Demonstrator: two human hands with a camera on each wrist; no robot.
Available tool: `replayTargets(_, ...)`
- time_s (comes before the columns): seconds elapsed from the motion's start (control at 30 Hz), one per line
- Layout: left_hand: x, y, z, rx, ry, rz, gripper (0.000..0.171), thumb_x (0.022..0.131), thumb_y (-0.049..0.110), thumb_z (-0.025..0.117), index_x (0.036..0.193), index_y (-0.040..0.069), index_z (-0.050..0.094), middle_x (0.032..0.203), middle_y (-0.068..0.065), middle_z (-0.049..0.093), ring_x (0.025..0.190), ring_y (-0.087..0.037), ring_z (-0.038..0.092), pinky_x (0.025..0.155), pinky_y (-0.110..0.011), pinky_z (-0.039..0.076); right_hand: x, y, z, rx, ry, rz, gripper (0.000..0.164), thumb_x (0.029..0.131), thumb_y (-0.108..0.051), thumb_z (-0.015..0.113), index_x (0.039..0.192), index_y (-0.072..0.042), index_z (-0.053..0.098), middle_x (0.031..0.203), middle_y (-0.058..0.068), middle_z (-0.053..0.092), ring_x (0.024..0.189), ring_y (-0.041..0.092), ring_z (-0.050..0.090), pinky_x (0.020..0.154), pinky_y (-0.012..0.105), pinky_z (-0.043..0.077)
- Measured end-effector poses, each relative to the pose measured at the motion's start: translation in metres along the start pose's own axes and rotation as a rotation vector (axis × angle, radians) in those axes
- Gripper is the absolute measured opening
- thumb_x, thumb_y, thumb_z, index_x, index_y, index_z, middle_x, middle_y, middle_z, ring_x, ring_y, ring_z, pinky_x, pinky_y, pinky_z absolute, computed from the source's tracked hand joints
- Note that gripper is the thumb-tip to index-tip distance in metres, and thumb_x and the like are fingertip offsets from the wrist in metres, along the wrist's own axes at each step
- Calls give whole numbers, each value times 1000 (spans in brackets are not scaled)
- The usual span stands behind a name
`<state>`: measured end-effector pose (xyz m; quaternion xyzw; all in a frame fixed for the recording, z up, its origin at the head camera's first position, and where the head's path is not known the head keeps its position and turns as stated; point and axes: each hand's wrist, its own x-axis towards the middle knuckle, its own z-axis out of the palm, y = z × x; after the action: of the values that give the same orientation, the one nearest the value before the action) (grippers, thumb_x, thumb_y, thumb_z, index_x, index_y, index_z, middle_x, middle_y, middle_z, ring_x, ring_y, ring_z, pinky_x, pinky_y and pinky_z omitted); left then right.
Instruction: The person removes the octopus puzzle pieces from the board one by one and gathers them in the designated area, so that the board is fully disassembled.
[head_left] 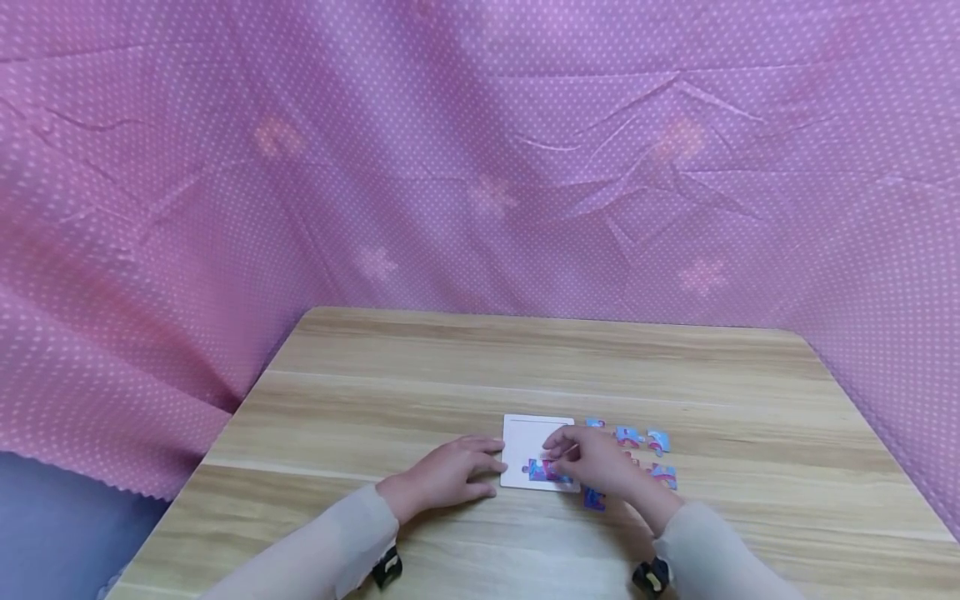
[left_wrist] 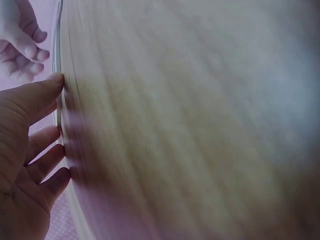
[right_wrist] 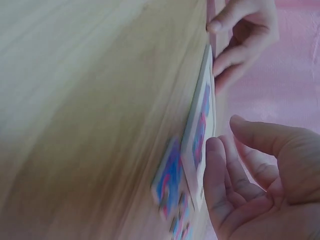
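A white puzzle board (head_left: 521, 432) lies on the table, with joined blue and pink jigsaw pieces (head_left: 537, 471) along its near side. My left hand (head_left: 453, 472) rests at the board's left edge, fingers loosely extended and thumb apart; in the left wrist view this hand (left_wrist: 30, 145) holds nothing. Over the board's right part hovers my right hand (head_left: 596, 461), hiding some of the pieces. In the right wrist view, the right hand (right_wrist: 260, 180) has its thumb apart from bent, relaxed fingers, and no piece shows between them.
Several loose jigsaw pieces lie right of the board, among them one at the back (head_left: 658, 441), one farther right (head_left: 663, 475) and one near the front (head_left: 594, 499). They sit on a wooden table (head_left: 420, 383). A pink dotted curtain (head_left: 480, 167) hangs behind it.
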<state>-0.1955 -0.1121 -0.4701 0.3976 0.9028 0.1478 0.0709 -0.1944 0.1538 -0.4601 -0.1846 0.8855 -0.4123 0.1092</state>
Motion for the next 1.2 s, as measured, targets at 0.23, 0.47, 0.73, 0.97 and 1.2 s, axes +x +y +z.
replayTargets(0.23,0,1,0,-18,-1,-1,39,89,33,67,124,17,65,143,-3,45,133,-21,39,109,-37,29,9,-9,10,-16,-38,-11,20,80,-1,73,98,-7,66,86,-1,63,79,14,60,74,34,52)
replayTargets(0.47,0,0,-1,-11,6,8,39,88,34,68,123,17,65,143,-3,46,132,-21,39,109,-38,30,11,-9,12,-51,-41,-18,25,74,0,77,95,-8,66,83,-2,62,76,12,58,70,28,51)
replayTargets(0.73,0,2,-1,-15,5,12,38,89,33,68,123,17,65,143,-4,46,132,-21,40,109,-38,30,12,-9,14,-116,-42,-4,25,72,-3,79,93,-12,68,79,-5,59,73,11,54,68,30,49)
replayTargets(0.97,1,0,-1,-16,-9,1,38,90,33,67,124,18,65,143,-2,46,132,-20,39,109,-37,30,13,-11,13,-125,-35,-19,21,75,-1,75,90,-15,69,77,-6,58,72,12,54,67,33,49)
replayTargets(1.2,1,-1,1,-6,14,22,38,89,33,68,123,17,65,142,-4,47,131,-21,40,108,-37,31,13,-9,8,-53,-61,-78,14,82,-1,71,89,-13,69,76,-8,60,75,11,57,71,33,50)
